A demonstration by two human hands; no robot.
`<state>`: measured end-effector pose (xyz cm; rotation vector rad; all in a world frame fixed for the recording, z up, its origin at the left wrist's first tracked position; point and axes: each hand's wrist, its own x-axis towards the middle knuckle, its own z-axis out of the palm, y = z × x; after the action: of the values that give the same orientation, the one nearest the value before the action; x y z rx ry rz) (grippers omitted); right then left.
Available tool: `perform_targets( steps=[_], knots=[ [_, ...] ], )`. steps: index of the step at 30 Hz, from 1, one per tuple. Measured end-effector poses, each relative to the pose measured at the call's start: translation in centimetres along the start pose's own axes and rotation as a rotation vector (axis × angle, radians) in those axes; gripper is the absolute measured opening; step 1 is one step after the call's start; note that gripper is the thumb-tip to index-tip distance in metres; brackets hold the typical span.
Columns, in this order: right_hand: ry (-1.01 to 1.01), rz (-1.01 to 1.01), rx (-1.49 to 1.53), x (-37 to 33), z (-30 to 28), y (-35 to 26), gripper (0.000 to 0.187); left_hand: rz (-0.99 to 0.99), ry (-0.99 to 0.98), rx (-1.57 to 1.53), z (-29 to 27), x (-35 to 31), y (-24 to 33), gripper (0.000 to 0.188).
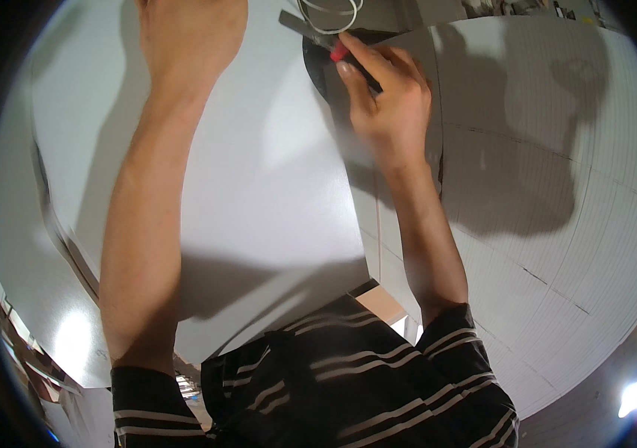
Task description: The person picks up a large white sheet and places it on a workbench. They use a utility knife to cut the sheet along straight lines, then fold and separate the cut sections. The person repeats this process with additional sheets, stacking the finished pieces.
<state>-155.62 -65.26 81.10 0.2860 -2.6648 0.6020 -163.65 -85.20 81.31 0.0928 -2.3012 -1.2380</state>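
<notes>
Head view: we record two bare forearms rising from the lower edge over a large white board (273, 194) that covers most of the work surface.

At far left, the board's curved left edge runs down to a glare patch near its lower left corner. Next, the left hand (191, 37) rests palm-down on the board near its far edge; the frame cuts off the fingers, so we cannot tell whether they lie flat or curled.

To the right, the right hand (385, 97) sits at the board's far right edge. Its fingers are clenched around a utility knife (348, 60) with a red and black handle, thumb pressed along the top. The knife lies tilted, its tip pointing up and left, touching a grey metal strip (307, 28) beside a dark rounded patch (318, 63). A white cable loop (329, 15) lies just beyond the strip, at the far edge.

Further right, a second white sheet (557, 187) with fine ruled lines and a few dark marks extends to the right edge. Hand shadows fall across it.
</notes>
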Motion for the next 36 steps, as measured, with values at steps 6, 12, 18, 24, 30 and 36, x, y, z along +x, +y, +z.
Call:
perform_targets(
  steps=[6,12,18,24,30,36],
  knots=[
    [-0.014,0.030,0.028,0.6,-0.3,0.3,0.027,0.051,-0.004,0.054,-0.2,0.0,0.2,0.034],
    [-0.035,0.013,-0.014,1.2,-0.4,0.2,0.028,0.179,0.035,0.162,0.1,-0.2,-0.2,0.035],
    [-0.044,0.032,-0.027,2.9,1.0,-0.3,0.028,0.210,0.042,0.155,0.3,-0.2,-0.1,0.044],
    [-0.080,0.078,-0.027,4.5,2.0,-0.6,0.029,0.043,-0.169,0.158,-0.8,-0.3,0.4,0.051],
    [-0.010,0.027,-0.046,6.8,3.7,-0.5,0.029,0.105,-0.206,0.287,-0.1,-0.7,-0.5,0.079],
    [-0.027,0.094,-0.058,9.1,4.9,-0.5,0.028,0.208,-0.214,0.372,-0.3,-1.5,-0.5,0.058]
  ],
)
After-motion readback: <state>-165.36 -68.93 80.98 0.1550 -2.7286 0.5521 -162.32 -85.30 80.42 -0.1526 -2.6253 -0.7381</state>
